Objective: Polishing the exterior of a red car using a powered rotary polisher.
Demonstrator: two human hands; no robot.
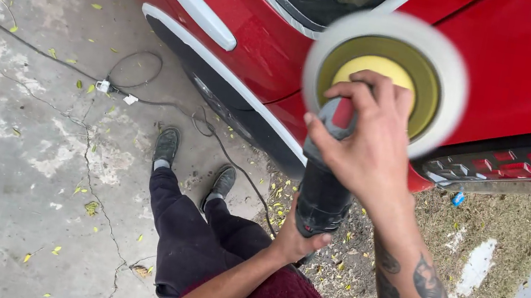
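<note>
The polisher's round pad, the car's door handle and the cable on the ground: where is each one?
polishing pad [440, 63], head view, on its blurred white rim.
door handle [203, 14], head view, middle of the white bar.
cable [143, 100], head view, stretch on the concrete.

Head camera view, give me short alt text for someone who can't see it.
A person presses a handheld polisher, its round white pad blurred, against a red car. The right hand grips the head, the left hand the rear handle. A power cord lies across cracked concrete.
</note>
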